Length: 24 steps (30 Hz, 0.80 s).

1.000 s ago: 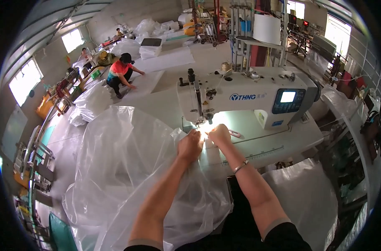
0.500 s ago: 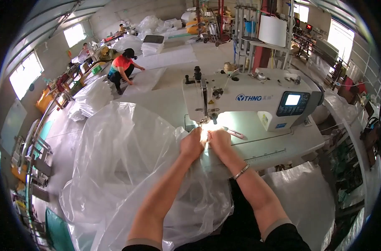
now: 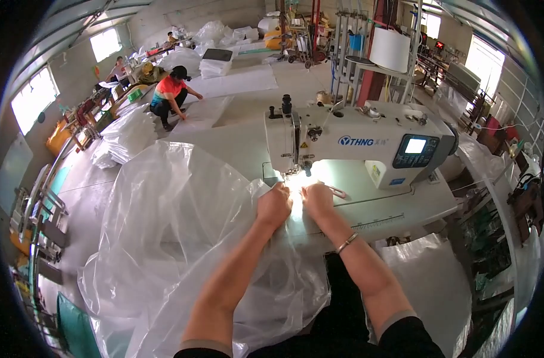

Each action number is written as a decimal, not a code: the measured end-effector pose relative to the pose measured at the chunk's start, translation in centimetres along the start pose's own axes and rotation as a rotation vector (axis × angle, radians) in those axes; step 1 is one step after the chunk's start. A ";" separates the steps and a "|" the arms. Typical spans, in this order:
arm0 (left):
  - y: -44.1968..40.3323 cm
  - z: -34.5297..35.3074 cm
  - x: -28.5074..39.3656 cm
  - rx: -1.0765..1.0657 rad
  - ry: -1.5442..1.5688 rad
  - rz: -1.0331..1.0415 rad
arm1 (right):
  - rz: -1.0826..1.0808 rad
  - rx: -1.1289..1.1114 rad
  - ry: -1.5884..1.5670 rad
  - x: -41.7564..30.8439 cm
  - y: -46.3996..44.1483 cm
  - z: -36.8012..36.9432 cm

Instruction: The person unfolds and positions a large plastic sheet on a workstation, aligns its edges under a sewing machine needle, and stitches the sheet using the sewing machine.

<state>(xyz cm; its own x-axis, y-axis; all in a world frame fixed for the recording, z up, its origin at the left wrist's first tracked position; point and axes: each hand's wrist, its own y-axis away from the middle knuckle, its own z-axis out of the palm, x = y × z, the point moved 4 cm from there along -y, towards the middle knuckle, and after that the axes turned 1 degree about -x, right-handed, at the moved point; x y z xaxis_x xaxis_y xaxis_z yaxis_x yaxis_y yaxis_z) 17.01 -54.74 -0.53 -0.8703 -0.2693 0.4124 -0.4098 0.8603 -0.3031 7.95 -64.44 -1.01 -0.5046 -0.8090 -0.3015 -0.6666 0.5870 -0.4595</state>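
Translucent plastic sheeting (image 3: 176, 238) billows nearest the body, passing beneath the left forearm, hiding the left front edge of the sewing table (image 3: 397, 209) and narrowing toward the needle. To the right, another plastic sheet (image 3: 427, 280) lies below the table's front edge, where a printed scale (image 3: 379, 222) runs.

The left hand (image 3: 273, 204) is curled nearly closed on the sheeting's edge. Just beside it, across a narrow lit gap, the right hand (image 3: 318, 201) is bent into a loose fist (a metal bracelet (image 3: 347, 242) rings that wrist); lamp glare washes out its fingertips, so I cannot tell what they hold. Thread snips (image 3: 338, 192) lie close to its right, and tabletop stretches on toward the pillar of the YTHNG sewing machine (image 3: 343, 142). The machine's head limits headroom just beyond both hands.

Farther off, a strip of floor (image 3: 93, 197) runs left of the sheeting, past stacked plastic sheets (image 3: 125, 138), to a crouching co-worker (image 3: 171, 95) reaching over a flat sheet (image 3: 206, 112).
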 end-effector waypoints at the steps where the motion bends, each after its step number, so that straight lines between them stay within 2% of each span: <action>1: -0.1 0.0 -0.1 0.002 0.008 0.007 | 0.017 -0.006 0.016 -0.4 0.1 0.3; 8: -0.2 0.3 -0.5 0.012 0.086 -0.004 | 0.077 0.016 -0.021 -1.0 0.0 0.9; 10: -0.4 0.6 -0.8 -0.005 0.085 -0.030 | 0.224 -0.001 -0.095 -0.7 -0.2 1.3; 13: -0.5 0.7 -1.3 -0.039 0.075 -0.052 | 0.229 -0.049 -0.076 -1.2 -0.5 1.5; 17: -0.6 0.9 -1.4 -0.030 0.099 -0.009 | 0.232 0.002 -0.122 -1.3 -0.1 1.4; 19: -0.8 1.1 -1.7 -0.046 0.089 0.007 | 0.314 -0.126 -0.102 -1.3 0.2 1.9; 23: -0.6 0.7 -1.4 -0.041 0.081 0.005 | 0.246 -0.135 -0.074 -1.9 0.5 1.7; 24: -0.5 0.8 -1.5 -0.041 0.084 0.005 | 0.135 -0.087 -0.058 -2.3 0.6 1.8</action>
<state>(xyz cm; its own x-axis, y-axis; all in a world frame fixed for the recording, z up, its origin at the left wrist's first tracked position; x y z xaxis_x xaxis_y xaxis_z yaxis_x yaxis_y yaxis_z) 18.29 -55.10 -1.66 -0.8457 -0.2289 0.4821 -0.3922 0.8792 -0.2706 9.66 -62.27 -2.11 -0.5617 -0.7216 -0.4047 -0.6412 0.6888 -0.3383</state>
